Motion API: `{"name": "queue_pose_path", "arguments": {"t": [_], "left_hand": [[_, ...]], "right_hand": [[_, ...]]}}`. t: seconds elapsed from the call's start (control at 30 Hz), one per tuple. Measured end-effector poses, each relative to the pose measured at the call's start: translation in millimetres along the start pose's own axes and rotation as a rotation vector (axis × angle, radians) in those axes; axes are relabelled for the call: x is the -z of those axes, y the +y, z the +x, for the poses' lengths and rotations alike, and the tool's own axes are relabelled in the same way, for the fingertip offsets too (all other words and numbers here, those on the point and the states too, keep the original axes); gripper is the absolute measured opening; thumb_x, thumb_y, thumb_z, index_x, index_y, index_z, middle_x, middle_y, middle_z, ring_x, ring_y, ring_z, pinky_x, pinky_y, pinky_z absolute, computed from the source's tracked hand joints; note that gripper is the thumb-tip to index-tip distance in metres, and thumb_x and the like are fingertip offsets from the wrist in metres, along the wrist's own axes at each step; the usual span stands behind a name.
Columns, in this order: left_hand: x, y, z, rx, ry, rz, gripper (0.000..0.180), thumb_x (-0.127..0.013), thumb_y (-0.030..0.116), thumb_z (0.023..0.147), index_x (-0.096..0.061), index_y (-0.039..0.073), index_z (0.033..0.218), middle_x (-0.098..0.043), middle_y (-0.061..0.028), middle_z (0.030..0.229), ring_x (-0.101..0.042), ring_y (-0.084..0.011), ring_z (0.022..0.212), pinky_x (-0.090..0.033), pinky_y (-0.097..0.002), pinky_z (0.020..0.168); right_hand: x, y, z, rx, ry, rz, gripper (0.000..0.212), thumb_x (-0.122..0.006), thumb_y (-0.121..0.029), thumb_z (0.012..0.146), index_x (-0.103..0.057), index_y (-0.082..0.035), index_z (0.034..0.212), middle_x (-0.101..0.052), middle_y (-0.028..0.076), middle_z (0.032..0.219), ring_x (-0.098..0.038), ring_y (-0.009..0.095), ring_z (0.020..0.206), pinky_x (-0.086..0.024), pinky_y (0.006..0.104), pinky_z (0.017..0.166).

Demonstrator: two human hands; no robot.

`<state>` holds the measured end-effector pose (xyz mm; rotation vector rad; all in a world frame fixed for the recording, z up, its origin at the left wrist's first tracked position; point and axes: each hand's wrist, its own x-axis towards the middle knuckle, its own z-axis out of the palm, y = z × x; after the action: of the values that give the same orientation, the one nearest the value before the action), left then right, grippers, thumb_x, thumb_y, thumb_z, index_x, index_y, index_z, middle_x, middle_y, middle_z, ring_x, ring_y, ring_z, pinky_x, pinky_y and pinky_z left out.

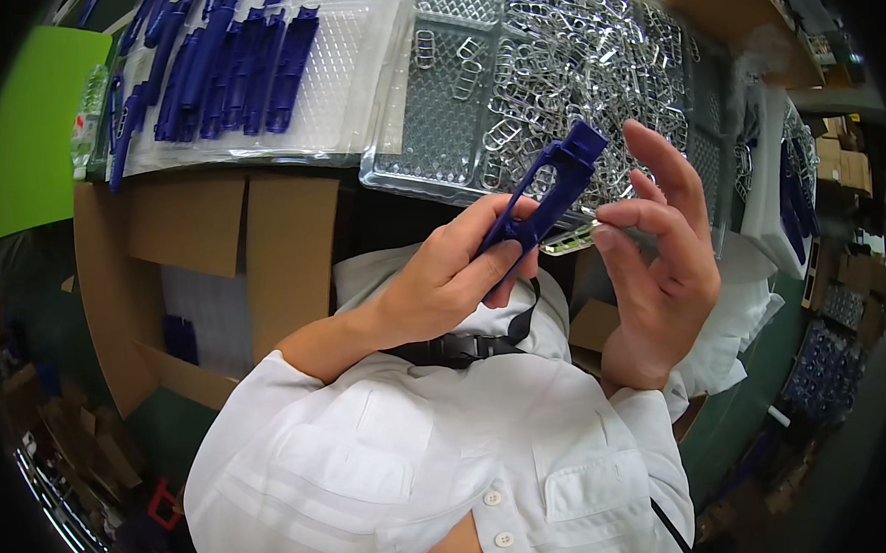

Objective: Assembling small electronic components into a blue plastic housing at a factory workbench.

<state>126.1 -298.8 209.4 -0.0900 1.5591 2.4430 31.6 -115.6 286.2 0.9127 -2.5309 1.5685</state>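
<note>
My left hand (453, 271) is closed around the lower end of a long dark blue plastic part (570, 178) with an oval opening. It is held up at a slant in front of me. Between the thumb and index finger of my right hand (668, 275) is a small shiny metal frame piece (569, 241) with slots. The metal piece lies close beside the blue part; whether they touch I cannot tell. The other fingers of the right hand are raised and spread. Beyond both hands, a clear plastic tray (423, 172) carries a heap of similar metal frames (587, 54).
Left of that tray, another clear tray (344, 76) holds several blue plastic parts (214, 73). A plastic bottle (87, 125) stands by a green board (29, 123). Below is an open cardboard box (291, 249). At the far right stands a brown box (745, 20).
</note>
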Motion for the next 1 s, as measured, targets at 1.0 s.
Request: {"name": "queue_pose_path", "arguments": {"t": [1.0], "left_hand": [[-1,-11,12,0.083,0.031,0.14,0.033,-0.057,0.008,0.098,-0.058,0.001,0.13,-0.062,-0.0022,0.08,-0.053,-0.0058,0.057,-0.044,-0.0249,0.051]], "right_hand": [[-15,40,6,0.083,-0.149,-0.228,0.019,-0.073,0.01,0.08,-0.061,0.001,0.092,-0.061,0.021,0.132,-0.065,0.033,0.117,-0.055,0.0385,0.091]]}}
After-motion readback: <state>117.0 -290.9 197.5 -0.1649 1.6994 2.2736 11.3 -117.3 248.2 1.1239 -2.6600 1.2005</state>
